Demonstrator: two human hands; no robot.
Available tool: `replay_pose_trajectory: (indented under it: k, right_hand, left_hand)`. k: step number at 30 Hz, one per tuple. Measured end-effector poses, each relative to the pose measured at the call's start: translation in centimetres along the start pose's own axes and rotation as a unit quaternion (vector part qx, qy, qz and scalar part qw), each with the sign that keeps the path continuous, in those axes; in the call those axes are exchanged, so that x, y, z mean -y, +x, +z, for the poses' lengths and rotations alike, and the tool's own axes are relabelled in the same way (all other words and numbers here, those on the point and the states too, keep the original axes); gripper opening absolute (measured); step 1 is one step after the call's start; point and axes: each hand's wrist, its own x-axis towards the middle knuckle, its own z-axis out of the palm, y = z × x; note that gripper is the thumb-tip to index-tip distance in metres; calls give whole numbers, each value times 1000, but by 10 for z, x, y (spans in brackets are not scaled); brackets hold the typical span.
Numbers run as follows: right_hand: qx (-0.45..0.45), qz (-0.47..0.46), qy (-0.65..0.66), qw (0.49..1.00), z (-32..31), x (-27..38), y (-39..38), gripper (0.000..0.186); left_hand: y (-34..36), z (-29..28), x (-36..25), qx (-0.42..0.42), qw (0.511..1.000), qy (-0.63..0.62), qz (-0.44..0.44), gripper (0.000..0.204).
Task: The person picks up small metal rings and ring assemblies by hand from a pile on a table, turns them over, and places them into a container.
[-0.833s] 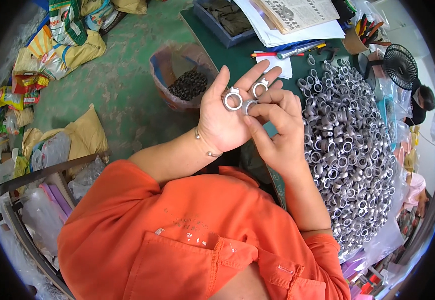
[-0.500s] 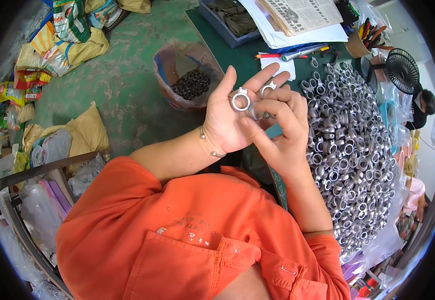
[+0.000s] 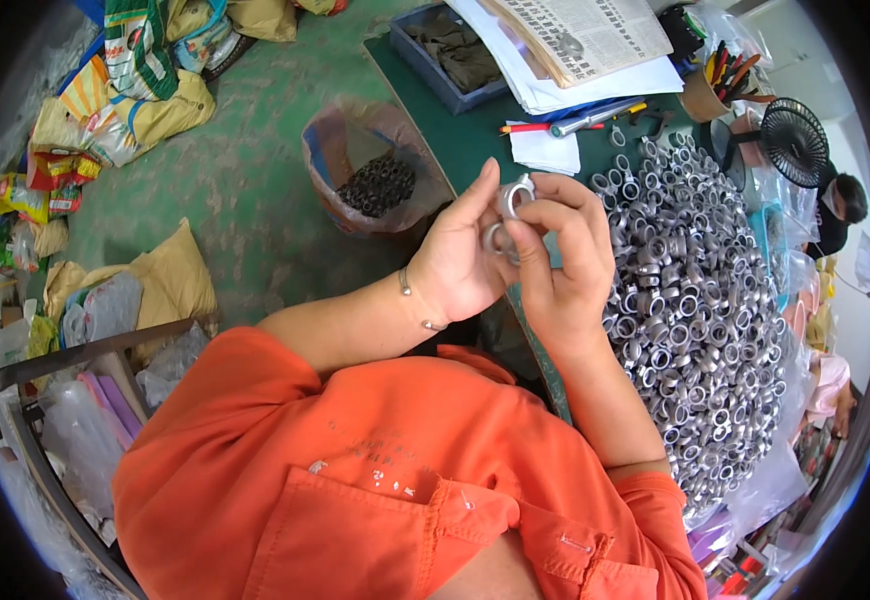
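Your green tabletop carries a broad heap of grey metal rings. Left of it, your left hand curls its grip round two loose rings, your right hand grasping them too, with thumb and fingers.

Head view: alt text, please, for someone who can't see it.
A person's left hand and right hand are close together around small grey metal rings. A heap of similar rings lies on the green table at right; beyond the hands, an open container of dark pieces stands on the floor.
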Motion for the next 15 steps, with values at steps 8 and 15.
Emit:
replay_pose_trajectory:
  k: [8,15]
  right_hand:
    - [-86,95,105,986,3,-14,-8,34]
    - [102,38,-170,979,-20,-61,28,20]
  left_hand:
    - [-2,10,-6,-98,986,134,17,27]
    - [-10,-16,-20,-117,986,112,26,28]
